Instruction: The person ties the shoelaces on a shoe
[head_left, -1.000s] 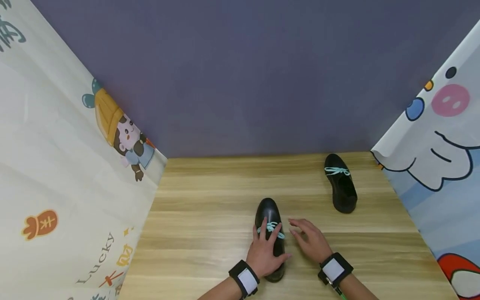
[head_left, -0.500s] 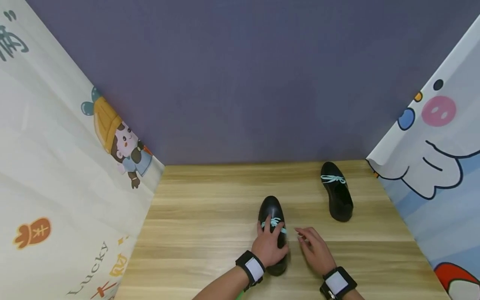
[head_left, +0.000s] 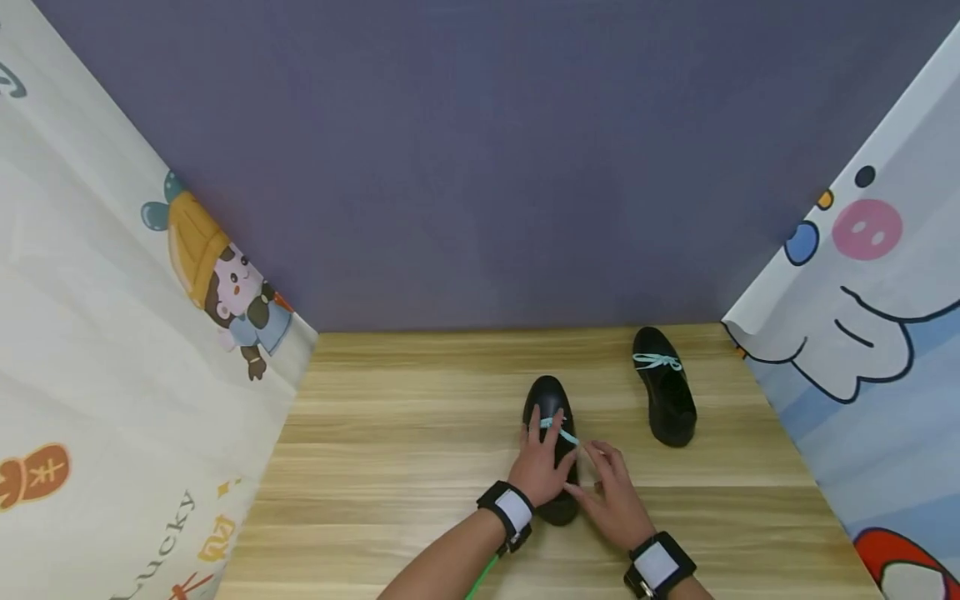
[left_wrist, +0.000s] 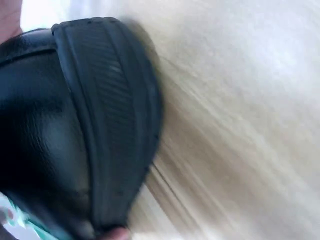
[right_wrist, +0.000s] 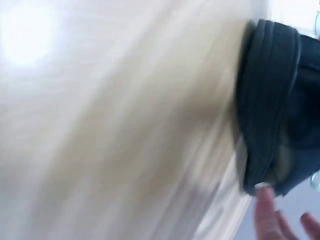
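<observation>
A black lace-up shoe stands on the wood-grain surface, toe pointing away. My left hand rests on it with fingers spread and mostly straight over the mint-green shoelace. That hand's thumb lies along the shoe's right side. Beside that same side is my right hand, its fingers loosely bent and their tips close to the lace end and the shoe's edge. The left wrist view shows the shoe's heel up close. In the right wrist view, a fingertip overlaps the lower edge of the shoe.
A second black shoe with a tied mint-green lace stands farther back on the right. Behind the wooden surface rises a dark blue-grey panel. Printed cloths hang on the left and right.
My right hand has come left to the near shoe's side. The near shoe and my left hand appear slightly farther forward. The whole view has also shifted a little.
</observation>
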